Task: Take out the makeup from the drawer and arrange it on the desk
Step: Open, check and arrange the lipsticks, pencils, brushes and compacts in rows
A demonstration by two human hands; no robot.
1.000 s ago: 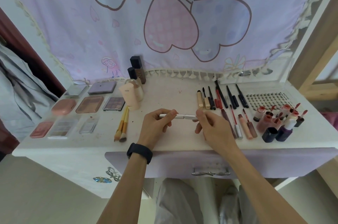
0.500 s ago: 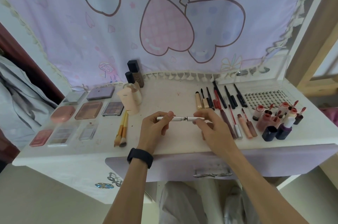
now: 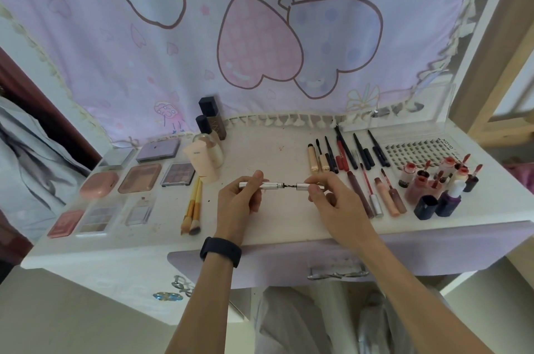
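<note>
Both hands hover over the middle of the desk [image 3: 274, 151], holding a slim mascara level and crosswise between them. The left hand [image 3: 239, 203] pinches the silver tube [image 3: 267, 185] between thumb and curled fingers. The right hand [image 3: 332, 203] pinches the silver cap [image 3: 303, 186] at its fingertips. Tube and cap sit slightly apart, and a short dark stretch of wand [image 3: 289, 185] shows in the gap between the two hands.

Just left of the left hand lie two yellow-handled brushes [image 3: 193, 206], bristles toward the person. Beyond them stands a pink bottle [image 3: 202, 164], and farther left the palettes [image 3: 140, 177] lie in rows. Just right of the right hand lies a row of lip glosses [image 3: 387, 197]. Beyond that hand a line of dark pencils [image 3: 346, 154] fans out, and farther right are small bottles [image 3: 424, 188] and a lash tray [image 3: 413, 151]. Below the wrists runs the lilac drawer front [image 3: 433, 249] with its metal handle [image 3: 336, 274]. A black band [image 3: 221, 251] circles the left wrist.
</note>
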